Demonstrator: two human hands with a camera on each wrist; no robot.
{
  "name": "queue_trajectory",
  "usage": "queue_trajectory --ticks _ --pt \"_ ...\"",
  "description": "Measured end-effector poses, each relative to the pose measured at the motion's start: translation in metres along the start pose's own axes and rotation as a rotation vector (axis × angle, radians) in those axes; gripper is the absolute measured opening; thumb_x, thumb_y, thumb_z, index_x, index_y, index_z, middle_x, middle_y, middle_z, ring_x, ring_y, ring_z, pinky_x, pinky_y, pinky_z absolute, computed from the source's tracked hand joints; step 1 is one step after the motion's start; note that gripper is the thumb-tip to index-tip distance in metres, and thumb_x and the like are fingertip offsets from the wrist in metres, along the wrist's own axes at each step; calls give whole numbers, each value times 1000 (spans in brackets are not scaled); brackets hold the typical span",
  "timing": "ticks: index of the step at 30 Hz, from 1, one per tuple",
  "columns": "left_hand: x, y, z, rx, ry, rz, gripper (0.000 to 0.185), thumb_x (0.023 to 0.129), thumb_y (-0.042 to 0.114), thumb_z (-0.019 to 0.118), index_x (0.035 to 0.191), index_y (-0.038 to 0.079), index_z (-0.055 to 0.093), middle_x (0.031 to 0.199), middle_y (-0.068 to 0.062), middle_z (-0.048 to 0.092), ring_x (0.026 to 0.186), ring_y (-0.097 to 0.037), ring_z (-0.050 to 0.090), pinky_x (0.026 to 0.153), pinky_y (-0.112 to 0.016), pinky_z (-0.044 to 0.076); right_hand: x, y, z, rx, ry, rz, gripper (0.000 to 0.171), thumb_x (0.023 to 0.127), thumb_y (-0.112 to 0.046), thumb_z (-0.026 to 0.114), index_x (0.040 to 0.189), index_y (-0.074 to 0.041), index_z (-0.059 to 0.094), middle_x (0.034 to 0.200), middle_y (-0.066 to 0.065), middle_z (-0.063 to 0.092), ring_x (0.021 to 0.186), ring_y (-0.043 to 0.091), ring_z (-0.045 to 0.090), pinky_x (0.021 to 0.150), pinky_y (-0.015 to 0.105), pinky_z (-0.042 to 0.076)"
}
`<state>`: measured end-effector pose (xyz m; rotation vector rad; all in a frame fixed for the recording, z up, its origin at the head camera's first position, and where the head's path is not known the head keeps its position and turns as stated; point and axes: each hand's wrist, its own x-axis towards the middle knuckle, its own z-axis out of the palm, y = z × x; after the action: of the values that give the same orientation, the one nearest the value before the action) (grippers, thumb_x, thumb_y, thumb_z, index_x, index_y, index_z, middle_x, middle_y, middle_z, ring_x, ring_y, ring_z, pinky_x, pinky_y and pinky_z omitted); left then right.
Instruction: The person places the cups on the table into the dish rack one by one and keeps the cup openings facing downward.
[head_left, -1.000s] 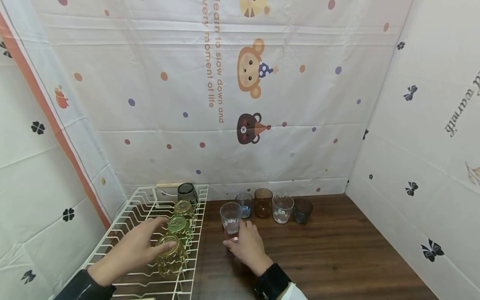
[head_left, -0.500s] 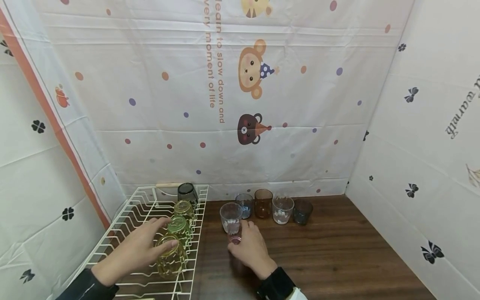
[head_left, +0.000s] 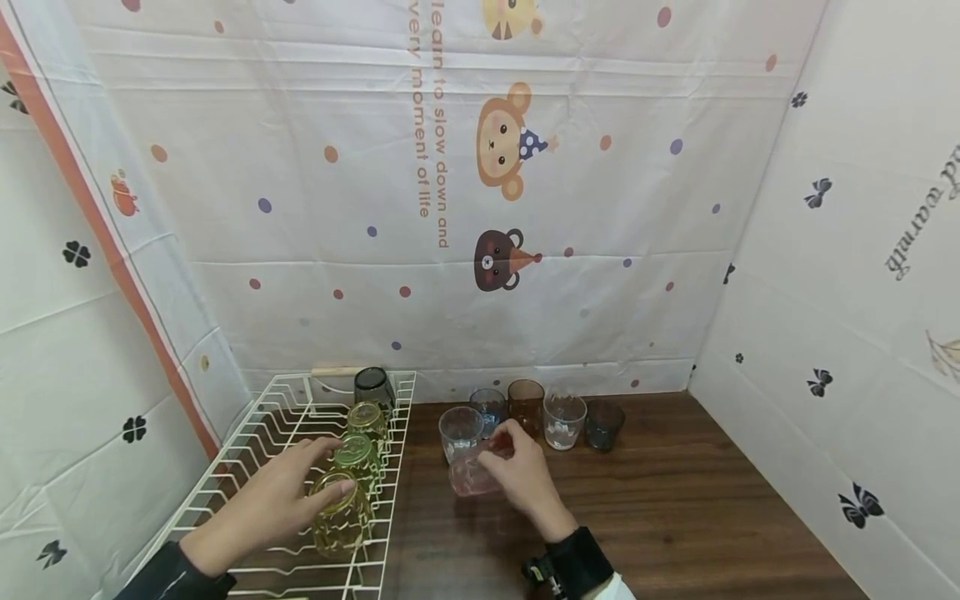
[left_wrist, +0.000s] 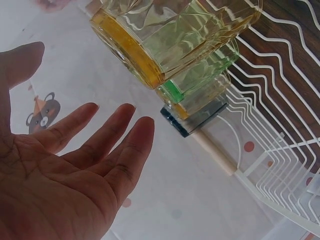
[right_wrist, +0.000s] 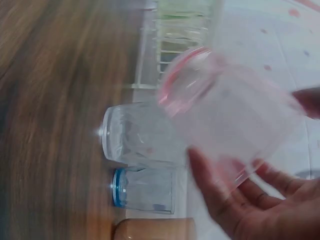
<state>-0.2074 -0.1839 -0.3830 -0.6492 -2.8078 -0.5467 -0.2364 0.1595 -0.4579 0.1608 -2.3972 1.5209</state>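
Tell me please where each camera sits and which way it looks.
Head: high, looking forward and down at the table; both forearms show.
Left wrist: under the open left hand, facing the yellow glass in the rack.
Right wrist: beside the right hand, facing the pink glass it holds.
Head and left wrist share the rack glasses.

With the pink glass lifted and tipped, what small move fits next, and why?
Probably carry the pink glass left toward the rack. The right hand holds it tilted above the table, while the left hand rests open on the nearest yellow glass in the row of upturned glasses.
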Motion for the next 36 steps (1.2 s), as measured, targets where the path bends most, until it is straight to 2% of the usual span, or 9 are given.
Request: queue_trajectory --ticks 2,5,8,12,15,19,27,36 --pt "1 0 0 -2 -11 -4 65 96 51 77 141 5 64 131 -17 73 111 -35 73 91 -59 60 2 0 -4 172 13 19 18 87 -10 67 104 -3 64 98 10 67 84 12 61 72 23 53" --pt "1 1 1 -11 -13 -1 65 96 50 77 141 5 63 132 -18 73 112 -36 73 92 -60 60 5 -1 -10 459 -1 69 15 92 -7 58 104 1 61 98 10 64 84 15 63 70 28 58" --pt "1 1 2 -18 -14 9 63 97 49 76 141 6 64 131 -17 73 111 -33 73 90 -58 61 6 1 -17 713 -52 123 18 98 -12 46 108 -2 57 100 6 65 84 18 69 70 37 63" --pt "2 1 4 -23 -19 18 62 97 49 76 140 6 65 130 -15 73 108 -30 74 88 -54 62 6 5 -26 957 -131 124 26 105 -17 32 111 -13 58 104 2 71 88 18 74 72 40 65" --pt "1 3 5 -32 -2 17 60 98 49 76 138 6 66 131 -14 73 111 -31 74 90 -55 62 7 7 -31 1093 -182 95 39 107 -16 23 110 -17 62 108 0 77 90 18 76 71 36 65" --pt "0 6 7 -42 38 27 56 97 47 76 135 7 68 132 -12 74 117 -35 73 96 -59 60 8 8 -35 1182 -221 89 51 107 -17 17 109 -21 68 113 0 81 91 18 77 69 32 65" --pt "2 15 5 -32 65 42 55 99 49 74 135 9 68 132 -10 74 121 -37 71 99 -62 58 9 6 -38 1252 -191 155 57 106 -20 17 106 -21 74 109 0 79 88 16 73 68 30 64" --pt "5 26 5 -20 88 72 49 96 44 79 131 10 70 126 -6 75 117 -32 72 99 -58 59 9 6 -36 1251 -198 189 57 106 -22 18 108 -20 75 113 1 78 91 17 73 68 29 64"
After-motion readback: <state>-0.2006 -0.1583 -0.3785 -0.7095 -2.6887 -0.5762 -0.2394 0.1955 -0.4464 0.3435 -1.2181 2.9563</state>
